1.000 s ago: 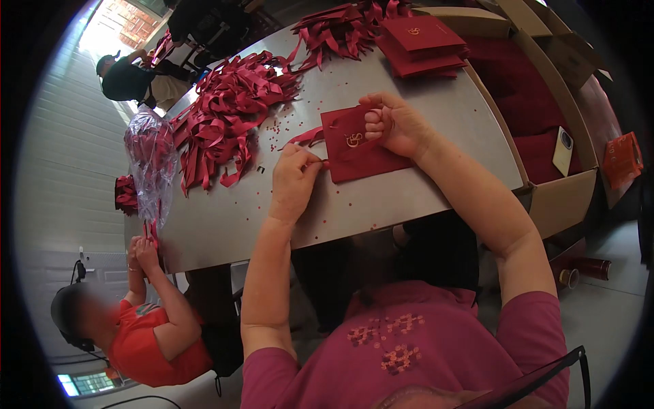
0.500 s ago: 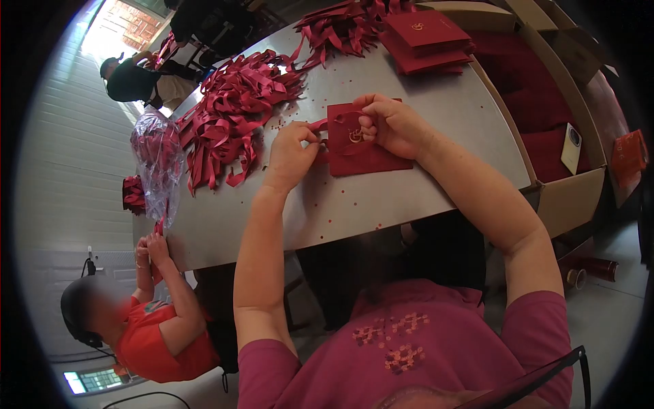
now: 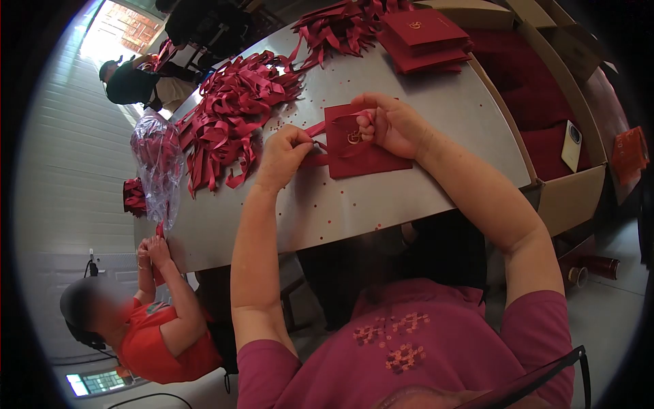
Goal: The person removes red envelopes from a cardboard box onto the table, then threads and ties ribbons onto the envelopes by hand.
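A dark red paper bag (image 3: pixel 371 162) with a gold emblem lies on the metal table. Left of it, my left hand (image 3: pixel 283 157) is closed in a pinch on a red ribbon (image 3: pixel 315 129) that stretches from the bag's side. My right hand (image 3: pixel 395 128) is over the bag's upper right, fingers curled around a stretch of ribbon running across its face. My right fingertips partly cover the emblem. Whether that hand also grips the bag is hidden.
A heap of red ribbons (image 3: pixel 228 112) lies at the left, with more at the back. Several red bags (image 3: pixel 426 34) are stacked near an open carton (image 3: pixel 569 198) holding red goods and a phone (image 3: pixel 572 146). A person in a red shirt (image 3: pixel 180 347) works at the left edge.
My left hand has moved a little left, away from the bag, drawing the ribbon out further. The bag has shifted slightly left; my right hand has barely moved.
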Tool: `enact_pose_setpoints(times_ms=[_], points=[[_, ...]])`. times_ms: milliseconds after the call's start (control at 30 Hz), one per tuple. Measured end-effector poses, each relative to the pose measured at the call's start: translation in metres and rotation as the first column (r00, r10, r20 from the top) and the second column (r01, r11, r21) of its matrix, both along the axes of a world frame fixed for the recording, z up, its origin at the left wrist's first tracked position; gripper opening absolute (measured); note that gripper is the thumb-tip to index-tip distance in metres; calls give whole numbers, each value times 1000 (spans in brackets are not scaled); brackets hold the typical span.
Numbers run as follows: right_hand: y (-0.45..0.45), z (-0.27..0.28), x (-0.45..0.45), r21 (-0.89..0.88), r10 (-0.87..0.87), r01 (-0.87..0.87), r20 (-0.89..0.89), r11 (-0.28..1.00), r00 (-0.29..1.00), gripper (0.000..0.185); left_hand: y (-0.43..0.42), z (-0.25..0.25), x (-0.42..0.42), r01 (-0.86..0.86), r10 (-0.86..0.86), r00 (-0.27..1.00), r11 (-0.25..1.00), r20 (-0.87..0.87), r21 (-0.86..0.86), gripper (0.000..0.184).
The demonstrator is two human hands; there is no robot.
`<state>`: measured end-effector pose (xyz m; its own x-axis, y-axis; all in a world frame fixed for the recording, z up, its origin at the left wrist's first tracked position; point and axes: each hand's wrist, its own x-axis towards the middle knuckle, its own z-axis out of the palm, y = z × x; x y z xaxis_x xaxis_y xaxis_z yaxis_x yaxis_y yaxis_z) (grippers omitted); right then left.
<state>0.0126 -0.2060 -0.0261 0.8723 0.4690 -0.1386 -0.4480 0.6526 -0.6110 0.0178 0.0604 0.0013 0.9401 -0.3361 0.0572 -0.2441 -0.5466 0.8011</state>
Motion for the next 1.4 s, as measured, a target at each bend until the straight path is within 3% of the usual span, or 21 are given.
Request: enact_pose_setpoints(times_ms=[300,467,733,1000,1133,1200,1267,1300,1333,1367,1400], points=[[-2,2,0,74,24,-21,-34,997,999,43,16,-1,1,133,-143,979,988,143,75,5],[0,9,-2,-13,19,-19,-16,1000,1000,49,30,2,-2,95,-102,990,993,102,71,5],[11,11,-8,-100,-94,91,-23,991,995,50,71,4,-4,39,-59,988,989,139,144,6],[8,8,-6,-56,-73,73,0,996,997,51,79,2,-4,46,-48,997,998,58,41,6],[7,11,-6,-59,-71,68,-43,996,997,43,78,2,-9,13,-12,999,1000,31,-12,5],[9,13,-11,-47,-57,55,-49,997,997,39,78,4,-11,-55,50,996,996,-70,-74,3],[15,15,-24,-527,88,204,477,825,875,23,75,5,-14,-62,53,995,992,-81,-110,3],[22,10,-25,-598,161,188,479,779,863,11,73,4,-16,-69,55,993,987,-100,-146,3],[26,4,-27,-599,165,183,479,780,862,11,72,4,-17,-74,60,993,986,-101,-146,3],[30,-3,-30,-600,210,444,721,665,660,11,70,3,-18,-82,68,992,988,-108,-134,4],[32,-3,-34,-493,300,679,870,544,392,12,68,3,-18,-89,75,990,988,-115,-122,5]])
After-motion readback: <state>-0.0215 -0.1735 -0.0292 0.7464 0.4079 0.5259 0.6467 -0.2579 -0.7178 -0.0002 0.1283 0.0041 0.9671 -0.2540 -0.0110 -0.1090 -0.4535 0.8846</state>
